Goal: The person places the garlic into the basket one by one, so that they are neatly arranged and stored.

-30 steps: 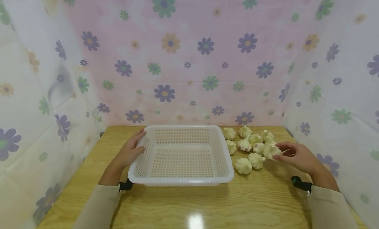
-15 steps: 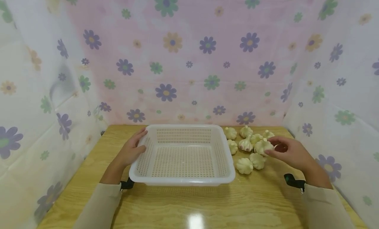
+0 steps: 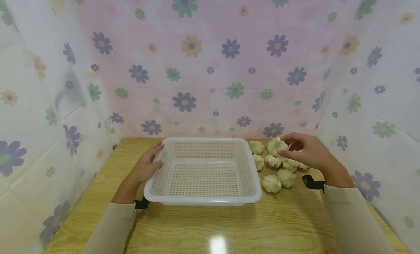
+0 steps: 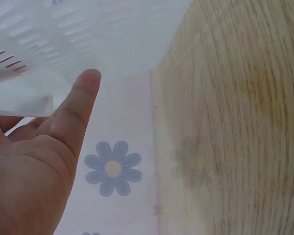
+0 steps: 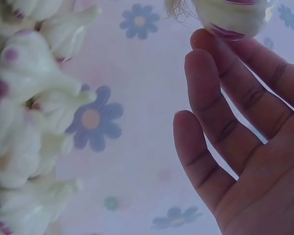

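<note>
A white plastic basket [image 3: 203, 200] with slotted walls stands on the table. My left hand [image 3: 143, 170] grips its left rim. In the left wrist view one finger [image 4: 76, 110] lies against the slotted wall, and the other fingers are partly hidden behind the rim. To the basket's right, my right hand [image 3: 308, 151] pinches a garlic bulb [image 3: 276, 147] above the pile. In the right wrist view that bulb [image 5: 235, 17] shows purple patches and stringy roots at the fingertips; the thumb is out of sight. Several loose garlic bulbs [image 3: 271, 183] lie beneath and beside the hand.
The wooden table [image 3: 183, 228] reaches toward me in front of the basket. Flower-printed cloth [image 3: 210, 57] hangs along the back and both sides. A black wrist mount [image 3: 313, 182] sticks out below the right hand.
My right hand has lifted the garlic bulb from the pile's right side and carried it left and up over the other bulbs. The left hand keeps its grip on the basket, which stays put.
</note>
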A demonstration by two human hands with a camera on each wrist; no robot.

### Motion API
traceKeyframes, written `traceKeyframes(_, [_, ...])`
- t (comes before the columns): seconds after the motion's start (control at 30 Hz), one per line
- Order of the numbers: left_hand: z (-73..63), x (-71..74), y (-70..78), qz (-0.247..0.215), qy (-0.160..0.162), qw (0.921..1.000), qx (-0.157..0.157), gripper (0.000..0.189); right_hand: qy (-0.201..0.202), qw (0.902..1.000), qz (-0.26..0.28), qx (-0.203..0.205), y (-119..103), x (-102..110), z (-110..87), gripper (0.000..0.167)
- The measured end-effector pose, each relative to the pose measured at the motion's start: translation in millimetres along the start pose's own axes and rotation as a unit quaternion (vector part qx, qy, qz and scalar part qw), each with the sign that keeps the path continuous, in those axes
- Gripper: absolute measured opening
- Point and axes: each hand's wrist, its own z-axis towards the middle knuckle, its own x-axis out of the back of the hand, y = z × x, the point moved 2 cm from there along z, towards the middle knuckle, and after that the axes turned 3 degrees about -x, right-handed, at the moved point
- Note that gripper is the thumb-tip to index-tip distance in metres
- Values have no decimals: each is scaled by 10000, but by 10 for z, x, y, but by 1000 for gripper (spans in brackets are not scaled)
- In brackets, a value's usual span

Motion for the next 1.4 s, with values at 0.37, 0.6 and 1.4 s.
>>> traceKeyframes(0.37, [15, -7, -7, -7, 52, 10000, -80, 72, -292, 9990, 200, 281, -376, -124, 466, 53])
traceKeyframes(0.6, [34, 2, 17, 88, -16, 9998, -189, 72, -609, 9960, 432, 497, -642, -269, 677, 53])
traceKeyframes(1.4, [13, -25, 33, 80, 179, 9998, -40, 70, -1366, 9841, 908, 678, -1301, -933, 1211, 47])
